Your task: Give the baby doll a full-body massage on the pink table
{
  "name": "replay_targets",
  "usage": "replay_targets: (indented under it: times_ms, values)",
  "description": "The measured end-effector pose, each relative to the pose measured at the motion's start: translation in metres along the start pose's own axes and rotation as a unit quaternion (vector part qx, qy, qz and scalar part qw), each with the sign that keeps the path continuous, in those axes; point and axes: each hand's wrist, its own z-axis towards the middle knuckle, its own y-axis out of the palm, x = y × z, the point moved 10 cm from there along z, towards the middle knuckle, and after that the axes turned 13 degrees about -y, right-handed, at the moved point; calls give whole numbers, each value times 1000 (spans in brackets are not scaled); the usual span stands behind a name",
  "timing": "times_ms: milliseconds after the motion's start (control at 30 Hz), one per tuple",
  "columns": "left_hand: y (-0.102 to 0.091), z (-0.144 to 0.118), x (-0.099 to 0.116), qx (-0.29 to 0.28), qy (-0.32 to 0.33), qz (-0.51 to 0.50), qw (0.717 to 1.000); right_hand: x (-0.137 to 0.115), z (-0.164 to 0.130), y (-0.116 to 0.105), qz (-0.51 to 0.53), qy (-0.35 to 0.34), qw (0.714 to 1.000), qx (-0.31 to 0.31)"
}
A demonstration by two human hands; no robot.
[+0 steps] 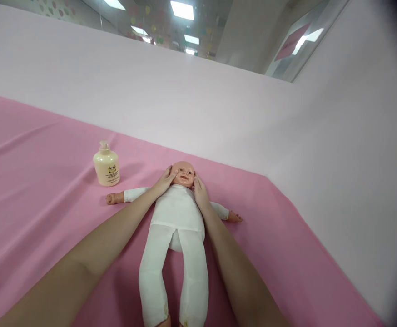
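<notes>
A baby doll [177,209] with a white cloth body lies on its back on a pink sheet [65,218], head away from me and arms spread out. My left hand [164,183] rests along the left side of its head, thumb on the cheek. On the other side, my right hand [200,188] lies against the cheek and jaw. The fingers of both hands are stretched out, partly hidden behind the head. To the left of the doll stands a pale yellow pump bottle [106,165], upright, with dark print on its front.
A white wall [198,109] rises behind the sheet and continues along the right side. Above it is a glass pane [239,32] showing ceiling lights. The sheet has several long creases on the left.
</notes>
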Motion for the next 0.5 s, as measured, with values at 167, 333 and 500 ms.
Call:
replay_targets:
  times_ms: [167, 333, 500]
  values:
    - [5, 1, -4, -12, 7, -3, 1000, -6, -4, 6, -1, 23, 999, -24]
    - [9, 0, -5, -41, 14, -29, 999, -8, -8, 14, 5, 40, 998, -57]
    - [9, -4, -2, -46, 7, -10, 999, -4, -7, 15, 22, 43, 997, -53]
